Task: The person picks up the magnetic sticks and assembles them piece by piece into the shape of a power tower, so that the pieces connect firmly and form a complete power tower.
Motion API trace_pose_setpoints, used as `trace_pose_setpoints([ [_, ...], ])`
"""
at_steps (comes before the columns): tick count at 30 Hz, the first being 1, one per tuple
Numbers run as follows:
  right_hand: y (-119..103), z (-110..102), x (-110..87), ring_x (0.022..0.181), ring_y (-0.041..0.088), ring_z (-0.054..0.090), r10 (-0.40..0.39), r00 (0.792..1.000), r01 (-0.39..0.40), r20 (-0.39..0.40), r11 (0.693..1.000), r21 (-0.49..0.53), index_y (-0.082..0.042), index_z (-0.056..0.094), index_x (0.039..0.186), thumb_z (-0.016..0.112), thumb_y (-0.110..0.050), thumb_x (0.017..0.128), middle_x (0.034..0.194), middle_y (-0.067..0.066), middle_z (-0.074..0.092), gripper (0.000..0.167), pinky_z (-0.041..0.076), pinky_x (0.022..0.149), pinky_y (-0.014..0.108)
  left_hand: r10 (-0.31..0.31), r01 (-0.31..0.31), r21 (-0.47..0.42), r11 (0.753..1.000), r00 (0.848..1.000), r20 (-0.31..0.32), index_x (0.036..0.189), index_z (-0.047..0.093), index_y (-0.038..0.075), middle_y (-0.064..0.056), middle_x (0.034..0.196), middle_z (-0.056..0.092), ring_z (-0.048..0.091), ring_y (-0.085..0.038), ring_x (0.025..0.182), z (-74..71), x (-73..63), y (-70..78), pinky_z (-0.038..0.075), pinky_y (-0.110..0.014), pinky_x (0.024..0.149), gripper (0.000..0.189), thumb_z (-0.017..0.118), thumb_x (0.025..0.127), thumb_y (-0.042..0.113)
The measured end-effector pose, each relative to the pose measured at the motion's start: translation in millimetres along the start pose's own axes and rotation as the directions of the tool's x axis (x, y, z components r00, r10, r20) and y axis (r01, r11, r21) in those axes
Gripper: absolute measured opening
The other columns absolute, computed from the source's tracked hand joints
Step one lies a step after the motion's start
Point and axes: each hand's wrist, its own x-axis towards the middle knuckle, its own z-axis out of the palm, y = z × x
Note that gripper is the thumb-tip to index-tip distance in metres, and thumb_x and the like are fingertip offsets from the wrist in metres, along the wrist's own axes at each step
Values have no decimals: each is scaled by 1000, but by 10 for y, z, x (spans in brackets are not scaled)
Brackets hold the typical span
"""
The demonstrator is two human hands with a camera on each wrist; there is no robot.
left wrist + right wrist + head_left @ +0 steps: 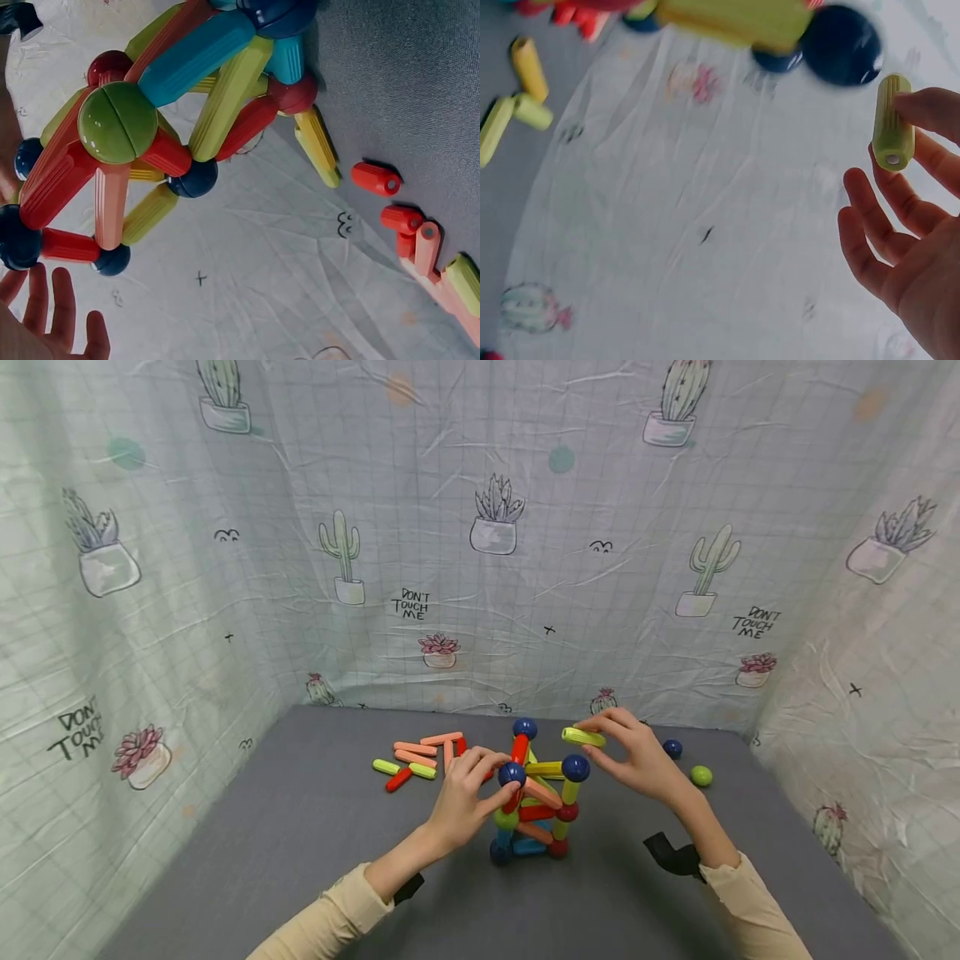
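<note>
A tower of magnetic rods and balls [536, 812] stands on the dark table in the head view. My left hand [459, 806] pinches the dark blue ball [512, 775] at its upper near corner between thumb and fingers. From that ball a yellow rod [543, 769] runs right to another blue ball [576, 767], and a red rod [520, 749] runs back to a third [525, 728]. Just right of the tower top, my right hand [639, 758] holds a yellow-green magnetic rod [894, 120] by thumb and fingertips; its near end shows a small metal disc.
Loose salmon, red and yellow-green rods [416, 758] lie left of the tower, toward the back. On the right, beyond my right forearm, sit a loose blue ball [672, 749] and a green ball [701, 776]. A cactus-print cloth [495, 585] hangs behind and along the sides.
</note>
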Motion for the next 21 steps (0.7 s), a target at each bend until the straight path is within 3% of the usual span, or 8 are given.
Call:
trace_pose_setpoints([
  [6, -268, 92, 61, 82, 5, 44, -97, 991, 93, 96, 995, 45, -14, 62, 105, 71, -4, 72, 93, -3, 52, 35, 40, 66, 19, 15, -15, 11, 1000, 999, 42, 105, 59, 12, 0, 92, 52, 48, -11, 81, 10, -9, -12, 35, -29, 73, 33, 67, 78, 30],
  [12, -334, 213, 49, 76, 4, 39, -150, 979, 158, 139, 986, -45, -17, 64, 102, 71, -11, 72, 87, -4, 52, 31, 36, 64, 20, 57, -58, 31, 998, 998, 28, 109, 60, 13, -2, 92, 51, 46, -11, 79, 33, 11, 13, 35, -30, 72, 36, 68, 77, 27],
  [17, -334, 264, 33, 78, 6, 39, -156, 979, 167, 129, 983, -78, -18, 65, 101, 71, -13, 72, 87, -3, 52, 30, 34, 66, 23, 58, -62, 83, 995, 997, 44, 112, 61, 19, 0, 90, 47, 43, -10, 80, 68, 37, 35, 30, -25, 68, 37, 67, 78, 30],
  [21, -312, 250, 0, 86, 9, 41, -118, 985, 128, 123, 989, -77, -18, 63, 105, 73, -16, 72, 94, -2, 53, 34, 37, 68, 25, 56, -60, 154, 986, 998, 30, 109, 64, 22, -1, 90, 47, 41, -12, 79, 109, 69, 74, 26, -25, 67, 34, 66, 77, 33],
])
